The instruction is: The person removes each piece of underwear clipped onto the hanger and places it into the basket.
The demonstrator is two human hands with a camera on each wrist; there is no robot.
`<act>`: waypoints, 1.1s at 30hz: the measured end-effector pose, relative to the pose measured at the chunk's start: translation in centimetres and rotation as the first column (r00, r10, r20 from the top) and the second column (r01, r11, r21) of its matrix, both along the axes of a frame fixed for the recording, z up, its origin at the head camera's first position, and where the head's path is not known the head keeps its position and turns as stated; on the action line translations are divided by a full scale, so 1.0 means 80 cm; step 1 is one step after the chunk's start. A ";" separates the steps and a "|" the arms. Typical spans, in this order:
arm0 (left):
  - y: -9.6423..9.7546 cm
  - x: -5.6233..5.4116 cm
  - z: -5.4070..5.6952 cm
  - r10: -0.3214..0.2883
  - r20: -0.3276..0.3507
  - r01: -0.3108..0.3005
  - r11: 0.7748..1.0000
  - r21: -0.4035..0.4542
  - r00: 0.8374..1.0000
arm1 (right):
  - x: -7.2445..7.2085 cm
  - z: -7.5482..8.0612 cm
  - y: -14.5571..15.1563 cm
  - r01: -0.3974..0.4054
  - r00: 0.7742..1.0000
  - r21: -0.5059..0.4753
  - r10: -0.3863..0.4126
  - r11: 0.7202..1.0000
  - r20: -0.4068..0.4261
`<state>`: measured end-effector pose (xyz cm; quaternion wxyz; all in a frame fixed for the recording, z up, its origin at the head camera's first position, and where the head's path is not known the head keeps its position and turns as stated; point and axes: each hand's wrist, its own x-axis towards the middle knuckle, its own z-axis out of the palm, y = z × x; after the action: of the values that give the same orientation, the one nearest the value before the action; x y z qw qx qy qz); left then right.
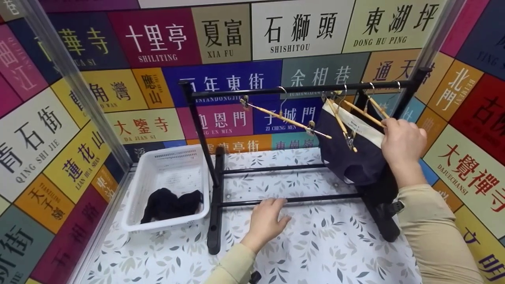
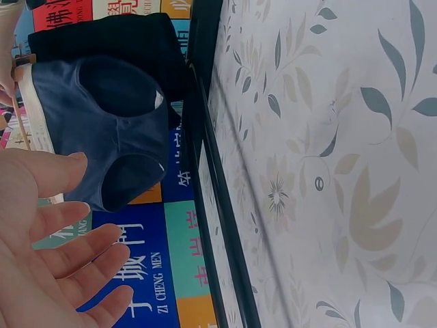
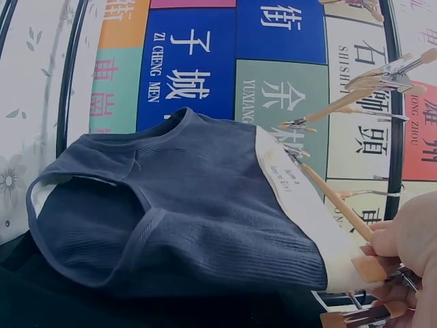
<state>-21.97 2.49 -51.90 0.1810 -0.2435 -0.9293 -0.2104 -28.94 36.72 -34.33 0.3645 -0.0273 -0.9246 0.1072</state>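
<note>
Navy briefs [image 1: 361,167] with a cream waistband hang from a wooden clip hanger [image 1: 363,112] on the black rack [image 1: 252,91]. My right hand [image 1: 404,146] grips the right end of that hanger, at the clip [image 3: 369,268] on the waistband. Low in front of the rack, my left hand [image 1: 266,221] is held with its fingers loosely extended, near the lower bar, and holds nothing. The palm and spread fingers show in the left wrist view. Behind the briefs hangs a black garment [image 2: 116,51], partly hidden.
Two bare clip hangers hang left of and in front of the briefs, one [image 1: 281,115] farther left and one [image 1: 339,118] overlapping them. A white plastic basket [image 1: 165,227] with black cloth [image 1: 169,205] in it stands left of the rack. Sign-patterned walls enclose the leaf-patterned surface [image 1: 300,244].
</note>
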 end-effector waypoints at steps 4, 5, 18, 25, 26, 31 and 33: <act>0.004 -0.002 0.003 -0.013 0.007 0.013 1.000 -0.001 1.000 | 0.001 0.003 0.002 0.016 1.000 0.000 -0.016 1.000 -0.016; 0.005 -0.003 0.004 -0.016 0.008 0.016 1.000 0.000 1.000 | 0.001 0.004 0.003 0.019 1.000 -0.001 -0.019 1.000 -0.018; 0.019 -0.014 0.023 -0.029 0.033 0.029 1.000 -0.006 0.999 | 0.017 0.021 0.010 0.016 0.996 -0.039 -0.019 0.999 -0.087; 0.023 -0.024 0.036 -0.058 0.064 0.057 0.998 0.013 0.996 | 0.029 0.024 0.011 0.005 0.990 -0.053 -0.012 0.999 -0.141; 0.023 -0.025 0.039 -0.059 0.073 0.058 0.998 0.014 0.996 | 0.031 0.024 0.011 0.003 0.989 -0.054 -0.011 0.999 -0.145; 0.025 -0.032 0.048 -0.074 0.097 0.074 0.997 0.010 0.993 | 0.044 0.019 0.015 0.002 0.988 -0.056 -0.011 0.998 -0.156; 0.025 -0.035 0.051 -0.086 0.106 0.086 0.996 0.008 0.991 | 0.049 0.017 0.016 0.001 0.986 -0.058 -0.010 0.998 -0.165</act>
<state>-24.76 4.50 -47.83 0.1227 -0.2716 -0.9259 -0.2320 -25.05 37.97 -32.98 0.4390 -0.0313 -0.8878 0.1347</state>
